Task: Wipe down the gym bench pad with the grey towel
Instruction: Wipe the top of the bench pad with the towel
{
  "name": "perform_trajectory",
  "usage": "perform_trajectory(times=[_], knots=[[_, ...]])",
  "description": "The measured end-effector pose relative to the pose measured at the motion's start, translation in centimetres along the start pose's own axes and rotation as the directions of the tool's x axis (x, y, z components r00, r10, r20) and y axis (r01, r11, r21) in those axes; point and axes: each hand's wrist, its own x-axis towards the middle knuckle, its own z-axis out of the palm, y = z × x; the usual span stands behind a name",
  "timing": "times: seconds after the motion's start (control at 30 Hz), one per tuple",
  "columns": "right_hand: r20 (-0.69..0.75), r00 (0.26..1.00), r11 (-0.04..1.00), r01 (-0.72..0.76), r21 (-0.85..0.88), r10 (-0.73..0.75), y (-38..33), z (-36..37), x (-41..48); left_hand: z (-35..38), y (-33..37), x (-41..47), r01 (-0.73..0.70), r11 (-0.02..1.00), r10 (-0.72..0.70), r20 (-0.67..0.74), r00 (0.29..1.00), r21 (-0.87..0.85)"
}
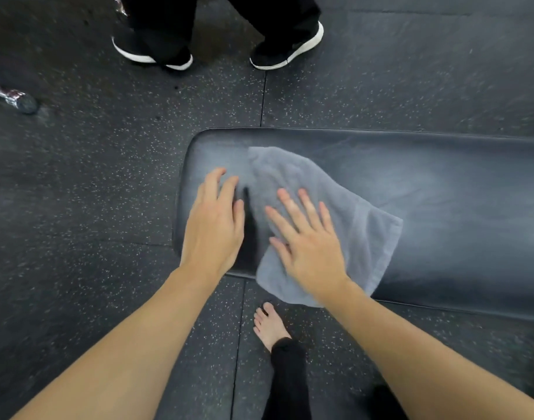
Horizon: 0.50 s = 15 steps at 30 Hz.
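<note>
A black gym bench pad point(441, 192) runs from the middle of the view off to the right. The grey towel point(350, 213) lies spread over its left part, one corner hanging past the near edge. My right hand point(305, 237) lies flat on the towel with fingers spread, pressing it onto the pad. My left hand point(214, 219) rests palm down on the bare pad at its left end, fingertips touching the towel's left edge.
Speckled black rubber floor point(108, 177) surrounds the bench. Another person's legs and black shoes with white soles point(285, 51) stand just beyond the pad. A chrome dumbbell end point(17, 97) lies at far left. My bare foot point(270, 324) is below the pad's near edge.
</note>
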Motion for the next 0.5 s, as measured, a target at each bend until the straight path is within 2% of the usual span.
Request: perform_trajectory(times=[0.13, 0.27, 0.33, 0.4, 0.5], knots=[[-0.022, 0.984, 0.984, -0.176, -0.004, 0.176, 8.5, -2.6, -5.2, 3.1, 4.1, 0.1, -0.050, 0.999, 0.051, 0.080, 0.995, -0.012], [-0.036, 0.941, 0.942, -0.335, 0.016, 0.335, 15.8, -4.9, -10.6, 6.0, 7.5, 0.6, -0.104, 0.993, 0.088, 0.221, 0.971, 0.060], [-0.030, 0.922, 0.922, -0.386, 0.033, 0.387, 17.9, -5.7, -12.5, 7.1, 9.2, 1.1, -0.110, 0.989, 0.067, 0.363, 0.929, 0.099], [-0.017, 0.917, 0.916, -0.397, 0.057, 0.399, 18.6, -5.8, -13.2, 8.0, 10.4, 1.6, -0.129, 0.975, 0.017, 0.516, 0.856, 0.183], [-0.024, 0.905, 0.903, -0.421, 0.087, 0.424, 18.2, -5.5, -12.6, 8.8, 10.4, 1.9, -0.156, 0.949, -0.043, 0.601, 0.798, 0.276]])
